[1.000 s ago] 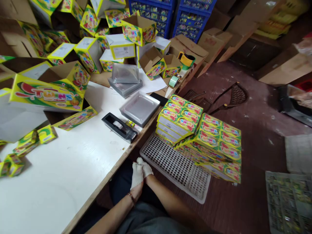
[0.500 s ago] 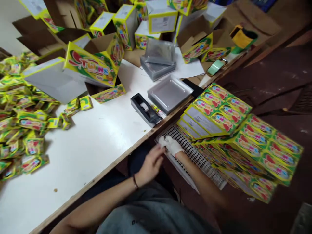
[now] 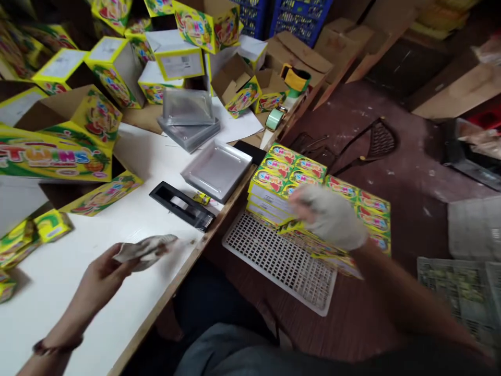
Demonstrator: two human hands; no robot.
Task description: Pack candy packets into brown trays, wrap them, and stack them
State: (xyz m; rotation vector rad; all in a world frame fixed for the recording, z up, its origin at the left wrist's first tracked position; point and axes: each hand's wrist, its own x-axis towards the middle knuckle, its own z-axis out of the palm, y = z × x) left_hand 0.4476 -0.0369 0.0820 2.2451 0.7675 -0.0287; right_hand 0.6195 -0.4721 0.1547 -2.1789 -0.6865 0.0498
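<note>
My left hand (image 3: 102, 271) is bare and hovers over the white table (image 3: 97, 292), its fingers closed on a limp white glove (image 3: 146, 248). My right hand (image 3: 331, 216) wears a white glove and is raised, blurred, in front of the stacked yellow boxes (image 3: 289, 172). Its fingers look loosely curled with nothing visible in them. The stacks rest on a white plastic grid tray (image 3: 282, 261) beside the table.
A black tape dispenser (image 3: 182, 204) and clear plastic trays (image 3: 217, 169) lie near the table edge. Open yellow cartons (image 3: 97, 112) crowd the back, small yellow packs (image 3: 23, 237) the left. Tape rolls (image 3: 276, 117), blue crates (image 3: 289, 13), a chair (image 3: 364, 143) and cardboard stand beyond.
My left hand's glove has come off: gloved at first, then bare, the hand now holds the glove over the table. My right hand rose from my lap to the stacked boxes.
</note>
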